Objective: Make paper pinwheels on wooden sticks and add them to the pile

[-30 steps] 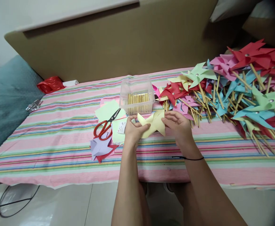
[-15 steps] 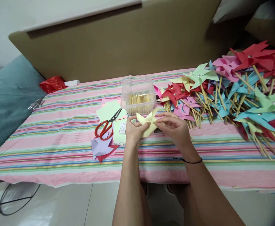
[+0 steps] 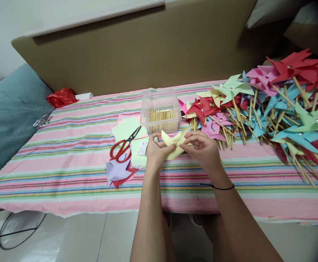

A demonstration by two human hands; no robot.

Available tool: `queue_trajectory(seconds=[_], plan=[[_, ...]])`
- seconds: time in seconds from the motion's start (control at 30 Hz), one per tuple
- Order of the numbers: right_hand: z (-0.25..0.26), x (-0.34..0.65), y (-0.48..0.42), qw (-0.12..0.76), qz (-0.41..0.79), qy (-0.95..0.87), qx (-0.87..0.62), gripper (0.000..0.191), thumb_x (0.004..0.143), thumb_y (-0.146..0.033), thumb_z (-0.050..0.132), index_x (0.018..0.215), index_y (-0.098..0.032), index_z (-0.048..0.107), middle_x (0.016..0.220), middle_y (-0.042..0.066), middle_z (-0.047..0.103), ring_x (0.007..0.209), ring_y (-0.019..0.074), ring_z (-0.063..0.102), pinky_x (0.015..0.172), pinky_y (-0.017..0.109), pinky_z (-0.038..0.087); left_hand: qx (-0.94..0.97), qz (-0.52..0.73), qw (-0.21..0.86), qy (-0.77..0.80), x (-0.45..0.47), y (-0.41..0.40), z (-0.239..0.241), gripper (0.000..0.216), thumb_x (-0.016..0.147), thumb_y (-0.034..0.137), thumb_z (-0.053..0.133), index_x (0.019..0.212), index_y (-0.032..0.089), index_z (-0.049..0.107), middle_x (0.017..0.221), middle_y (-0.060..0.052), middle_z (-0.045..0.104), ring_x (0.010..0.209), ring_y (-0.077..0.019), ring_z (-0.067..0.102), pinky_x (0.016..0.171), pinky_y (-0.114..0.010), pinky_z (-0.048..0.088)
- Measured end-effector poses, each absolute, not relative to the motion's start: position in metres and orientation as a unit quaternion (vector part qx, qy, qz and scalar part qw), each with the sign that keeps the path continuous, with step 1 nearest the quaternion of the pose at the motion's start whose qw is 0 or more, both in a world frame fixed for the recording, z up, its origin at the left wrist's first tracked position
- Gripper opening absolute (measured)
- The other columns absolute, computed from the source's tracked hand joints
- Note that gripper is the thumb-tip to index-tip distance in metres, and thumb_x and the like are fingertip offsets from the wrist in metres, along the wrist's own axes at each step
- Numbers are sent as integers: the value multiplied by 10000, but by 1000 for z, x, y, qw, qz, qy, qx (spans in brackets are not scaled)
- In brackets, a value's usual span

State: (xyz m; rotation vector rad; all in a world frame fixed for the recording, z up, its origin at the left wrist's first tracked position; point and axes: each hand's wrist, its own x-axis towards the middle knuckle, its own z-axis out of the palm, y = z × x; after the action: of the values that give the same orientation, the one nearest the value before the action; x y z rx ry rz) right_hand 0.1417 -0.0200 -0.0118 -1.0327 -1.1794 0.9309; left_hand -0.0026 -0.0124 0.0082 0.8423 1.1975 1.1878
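Between my two hands is a pale yellow paper pinwheel (image 3: 174, 152), its points partly curled up. My left hand (image 3: 158, 151) grips its left side, thumb lying near the centre. My right hand (image 3: 201, 145) pinches the right side, thumb and fingers pressed on the paper close to the middle. Just beyond the pinwheel stands a clear plastic box (image 3: 161, 100) with short wooden sticks (image 3: 162, 115) in it. Left of my left hand, red-handled scissors (image 3: 124, 145) lie on pale green paper squares (image 3: 124, 128).
Finished pinwheels on sticks (image 3: 235, 89) are heaped at the right. Purple cut paper (image 3: 117, 170) lies over red paper near the scissors. A small white packet (image 3: 143, 147) rests on the green sheets. A red plastic bag (image 3: 62, 98) sits far left on the striped cloth (image 3: 66, 145).
My right thumb and fingers have come in toward the pinwheel's centre, closer to my left thumb. The pinwheel's right side has tilted and shifted slightly to the right.
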Motion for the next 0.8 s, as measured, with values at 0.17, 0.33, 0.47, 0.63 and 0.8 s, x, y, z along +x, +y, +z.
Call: queue_trajectory(seconds=[0.17,0.33,0.47,0.63,0.8], plan=[[-8,143,-21,580,491,-429,-488,365,552,-325,846,714,-225,534,880,18,615,761,182,646,643,321,554,400,489,575,520,-4,-13,7,669,519,236,834,1006,242,375,603,43,680,522,-184,652,517,-264,505],[-4,146,-22,539,574,-358,-502,503,488,-299,873,863,-222,546,849,16,685,726,178,671,640,299,537,441,475,560,516,-4,-13,6,656,548,240,820,1033,237,379,623,41,680,510,-163,639,510,-242,494],[0,147,-24,513,616,-331,-498,526,482,-300,873,883,-225,541,775,7,719,649,179,677,574,273,515,463,466,545,520,-3,-14,8,636,566,243,809,1035,238,380,596,63,650,466,-132,601,492,-211,460],[0,149,-25,508,609,-319,-520,595,437,-285,892,934,-222,570,726,-3,721,594,177,670,514,251,483,475,459,538,524,-3,-15,8,624,572,251,802,1027,247,375,548,95,598,419,-109,543,453,-180,386],[-2,151,-25,506,607,-315,-526,643,425,-266,896,984,-215,584,702,-19,697,578,161,652,510,248,474,491,464,525,517,-4,-14,4,595,584,225,784,1022,245,383,513,122,532,413,-89,499,445,-166,333]])
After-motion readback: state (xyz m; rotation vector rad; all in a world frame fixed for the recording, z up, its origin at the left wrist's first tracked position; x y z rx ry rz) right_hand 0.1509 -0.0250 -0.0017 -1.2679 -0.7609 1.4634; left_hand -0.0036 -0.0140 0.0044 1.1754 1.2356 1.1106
